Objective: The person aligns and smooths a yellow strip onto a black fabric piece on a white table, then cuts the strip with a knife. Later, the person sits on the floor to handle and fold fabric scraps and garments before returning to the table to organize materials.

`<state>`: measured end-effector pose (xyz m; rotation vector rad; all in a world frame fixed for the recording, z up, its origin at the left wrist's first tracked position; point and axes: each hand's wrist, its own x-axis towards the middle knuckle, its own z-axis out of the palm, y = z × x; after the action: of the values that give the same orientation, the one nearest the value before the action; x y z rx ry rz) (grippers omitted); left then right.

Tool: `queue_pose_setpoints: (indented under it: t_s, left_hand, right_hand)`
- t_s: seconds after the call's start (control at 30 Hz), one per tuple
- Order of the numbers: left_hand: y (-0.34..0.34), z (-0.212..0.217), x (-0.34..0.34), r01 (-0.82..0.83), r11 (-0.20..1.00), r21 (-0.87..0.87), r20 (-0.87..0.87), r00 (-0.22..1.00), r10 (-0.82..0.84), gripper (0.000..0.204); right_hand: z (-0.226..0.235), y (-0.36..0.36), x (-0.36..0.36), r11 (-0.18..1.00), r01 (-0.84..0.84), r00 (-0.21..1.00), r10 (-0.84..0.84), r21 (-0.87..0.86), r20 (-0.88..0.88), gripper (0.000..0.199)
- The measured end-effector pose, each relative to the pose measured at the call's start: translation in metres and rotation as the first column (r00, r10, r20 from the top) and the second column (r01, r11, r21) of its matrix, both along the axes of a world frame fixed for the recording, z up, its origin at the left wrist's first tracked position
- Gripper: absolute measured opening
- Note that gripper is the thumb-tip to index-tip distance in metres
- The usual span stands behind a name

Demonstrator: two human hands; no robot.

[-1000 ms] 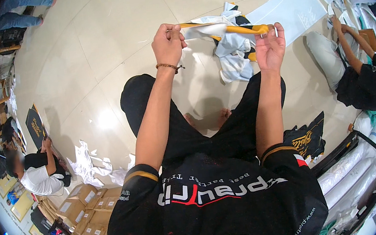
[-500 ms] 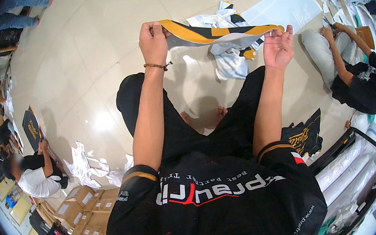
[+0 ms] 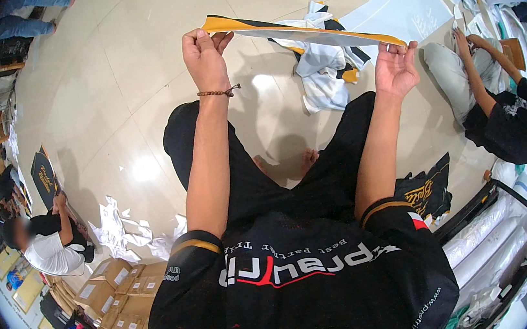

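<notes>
A long narrow strip of fabric [image 3: 300, 32], yellow and black on one face and whitish on the other, is stretched in the air between my hands. My left hand [image 3: 204, 57], with a brown beaded bracelet at its wrist, pinches the left end. At the other end, my right hand [image 3: 394, 71] grips the strip with its fingertips, palm turned up. The strip slopes down a little toward the right. Beneath it on the floor lies a crumpled heap of white, black and yellow fabric [image 3: 324, 66]. Beside the heap a pale fabric panel [image 3: 389, 13] is spread flat.
A person in black [image 3: 498, 112] sits at the right, hands at work. Another person in white [image 3: 52, 247] sits at the left with a dark printed piece [image 3: 44, 176]. White scraps [image 3: 115, 230], cardboard boxes [image 3: 115, 318], a black fabric pile [image 3: 422, 192] and wrapped rolls [image 3: 491, 249] surround me.
The strip has gone from sagging to nearly straight and has turned, showing more of its whitish face. My left hand has moved slightly up and left, my right hand slightly right.
</notes>
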<state>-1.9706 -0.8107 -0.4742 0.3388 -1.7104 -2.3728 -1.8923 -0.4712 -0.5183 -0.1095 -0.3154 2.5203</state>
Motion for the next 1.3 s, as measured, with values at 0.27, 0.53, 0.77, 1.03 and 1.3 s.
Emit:
queue_pose_setpoints:
  t_s: [0.27, 0.53, 0.77, 1.03, 1.3]
  left_hand:
    - [0.006, 0.007, 0.005, 0.058, 0.99, -0.125, -0.033, 0.997, -0.062, 0.02]
    - [0.004, 0.016, 0.005, 0.143, 0.98, -0.139, -0.027, 0.989, -0.149, 0.02]
    - [0.006, -0.003, 0.013, 0.398, 0.771, -0.497, 0.137, 0.914, -0.383, 0.021]
    - [0.016, -0.007, 0.031, 0.452, 0.378, -0.808, 0.144, 0.774, -0.617, 0.017]
    - [0.016, 0.001, 0.036, 0.514, 0.239, -0.824, 0.223, 0.682, -0.697, 0.015]
  right_hand:
    - [0.006, -0.014, -0.006, 0.897, -0.072, 0.904, -0.125, 0.435, 0.409, 0.034]
    - [-0.011, -0.009, -0.013, 0.688, -0.371, 0.634, -0.304, 0.624, 0.712, 0.027]
    - [-0.02, 0.024, -0.011, 0.638, -0.381, 0.535, -0.438, 0.669, 0.722, 0.039]
    - [-0.118, 0.071, -0.018, 0.351, -0.76, 0.333, -0.513, 0.547, 0.792, 0.084]
    - [-0.28, 0.018, 0.025, -0.585, -0.736, 0.677, -0.636, 0.341, 0.37, 0.097]
